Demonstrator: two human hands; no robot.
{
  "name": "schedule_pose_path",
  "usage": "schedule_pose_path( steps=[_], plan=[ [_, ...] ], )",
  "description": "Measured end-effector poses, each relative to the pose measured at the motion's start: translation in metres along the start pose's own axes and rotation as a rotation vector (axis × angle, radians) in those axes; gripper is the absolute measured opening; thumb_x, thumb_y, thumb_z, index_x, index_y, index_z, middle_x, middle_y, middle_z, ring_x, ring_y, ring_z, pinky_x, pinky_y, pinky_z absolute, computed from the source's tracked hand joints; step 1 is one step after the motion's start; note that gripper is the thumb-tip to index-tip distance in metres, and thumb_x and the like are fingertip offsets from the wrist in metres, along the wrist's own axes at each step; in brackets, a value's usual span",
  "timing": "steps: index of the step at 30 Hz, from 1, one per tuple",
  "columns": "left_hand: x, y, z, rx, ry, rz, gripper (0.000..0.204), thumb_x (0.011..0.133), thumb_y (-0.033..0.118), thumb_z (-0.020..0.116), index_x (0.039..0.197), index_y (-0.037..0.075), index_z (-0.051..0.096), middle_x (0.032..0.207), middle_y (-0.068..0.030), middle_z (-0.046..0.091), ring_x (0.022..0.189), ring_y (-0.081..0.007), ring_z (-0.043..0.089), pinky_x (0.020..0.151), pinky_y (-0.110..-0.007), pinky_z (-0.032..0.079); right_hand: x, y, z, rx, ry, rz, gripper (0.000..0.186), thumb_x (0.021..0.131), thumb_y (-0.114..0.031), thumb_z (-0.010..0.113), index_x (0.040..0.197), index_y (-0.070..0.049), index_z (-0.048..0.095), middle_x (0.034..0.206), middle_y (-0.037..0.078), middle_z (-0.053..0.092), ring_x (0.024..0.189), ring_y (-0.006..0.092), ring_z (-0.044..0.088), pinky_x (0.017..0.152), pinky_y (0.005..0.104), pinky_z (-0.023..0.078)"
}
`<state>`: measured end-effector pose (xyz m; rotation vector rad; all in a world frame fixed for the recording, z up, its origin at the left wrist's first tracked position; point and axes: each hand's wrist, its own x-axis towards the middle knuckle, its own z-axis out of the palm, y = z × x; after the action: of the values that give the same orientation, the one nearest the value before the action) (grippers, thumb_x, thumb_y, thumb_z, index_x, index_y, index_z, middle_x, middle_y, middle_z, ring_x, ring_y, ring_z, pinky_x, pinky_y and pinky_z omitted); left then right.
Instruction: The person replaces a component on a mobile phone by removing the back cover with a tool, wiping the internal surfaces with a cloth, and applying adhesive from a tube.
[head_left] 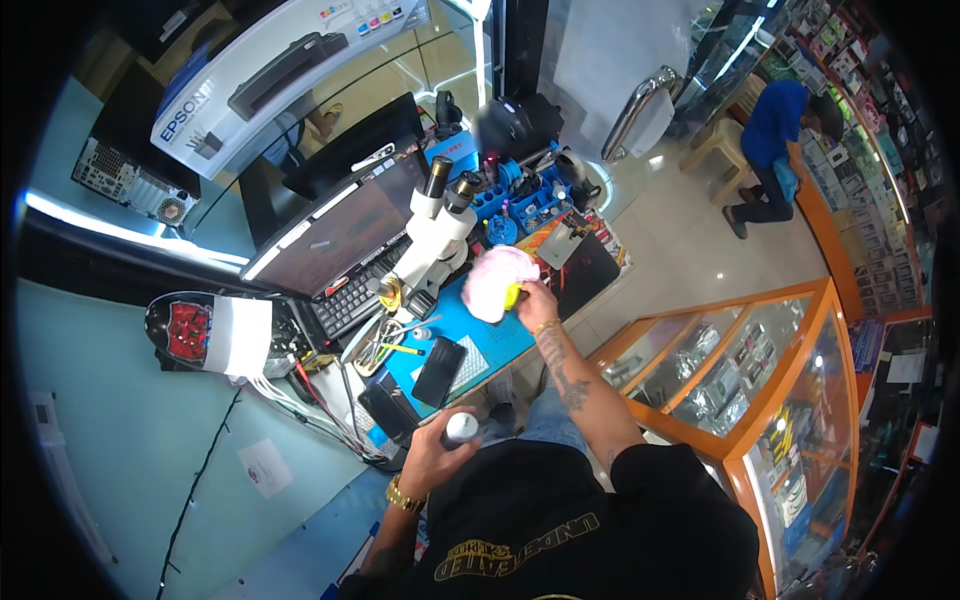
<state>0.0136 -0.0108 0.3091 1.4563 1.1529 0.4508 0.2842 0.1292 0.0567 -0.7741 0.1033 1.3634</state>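
My left hand (428, 462), with a gold watch at the wrist, is closed around a small bottle with a white top (461, 428), held near my body at the bench's front edge. My right hand (540, 306) grips a soft pink cloth (492, 284), smeared by motion, above the blue work mat (515, 340). Something yellow (514, 295) shows between the cloth and my fingers. On the mat, nearer my left hand, lies a dark-screened smartphone (439, 372). Another dark phone (388, 408) lies beside it at the left.
A white microscope (440, 235) stands behind the mat. Beyond it are a keyboard (350, 300) and a monitor (345, 235). Blue tool organizers (535, 200) fill the bench's far right. Bundled cables (320, 420) hang at the left. A glass display case (720, 370) stands right; a person (770, 145) bends farther off.
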Motion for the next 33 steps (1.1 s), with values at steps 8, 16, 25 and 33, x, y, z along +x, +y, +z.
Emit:
schedule_pose_path(
  steps=[8,16,25,33],
  plan=[
    [-0.011,-0.019,0.0,-0.115,0.184,-0.106,0.048,0.084,0.001,0.077,0.129,0.001,0.061,0.103,-0.0059,0.072,0.094,-0.0117,0.068,0.079,-0.028,0.058,-0.009,-0.017,-0.041,-1.704,0.326,-0.722,0.04,0.079,-0.003,0.07,0.117,-0.014,0.068,0.11,0.014,0.062,0.103,0.0343,0.063,0.088,0.0452,0.054],
    [0.004,-0.008,0.0,-0.186,0.293,-0.049,0.065,0.084,0.007,0.08,0.144,0.003,0.054,0.099,-0.0069,0.073,0.087,-0.0111,0.068,0.082,-0.028,0.055,0.027,-0.069,-0.064,-2.199,-0.265,-0.798,0.02,0.085,-0.009,0.07,0.104,-0.013,0.072,0.113,0.009,0.064,0.116,0.0301,0.06,0.095,0.0424,0.052],
    [0.0,0.028,-0.016,-0.041,0.26,0.157,0.086,0.089,0.004,0.074,0.162,0.009,0.027,0.105,-0.0081,0.072,0.097,-0.0147,0.068,0.091,-0.032,0.053,-0.06,-0.08,0.046,-1.196,-0.121,-0.263,0.02,0.092,-0.01,0.074,0.109,0.0,0.072,0.1,0.006,0.071,0.085,0.0149,0.071,0.08,0.028,0.057],
    [-0.008,0.082,-0.027,-0.207,-0.089,0.166,0.081,0.092,0.016,0.074,0.16,0.009,0.031,0.105,-0.0073,0.072,0.092,-0.0139,0.067,0.087,-0.031,0.053,-0.251,-0.129,0.209,-1.012,-0.83,-0.303,0.019,0.09,0.003,0.07,0.109,-0.001,0.075,0.096,0.007,0.068,0.083,0.0118,0.064,0.072,0.0248,0.05]
  ],
)
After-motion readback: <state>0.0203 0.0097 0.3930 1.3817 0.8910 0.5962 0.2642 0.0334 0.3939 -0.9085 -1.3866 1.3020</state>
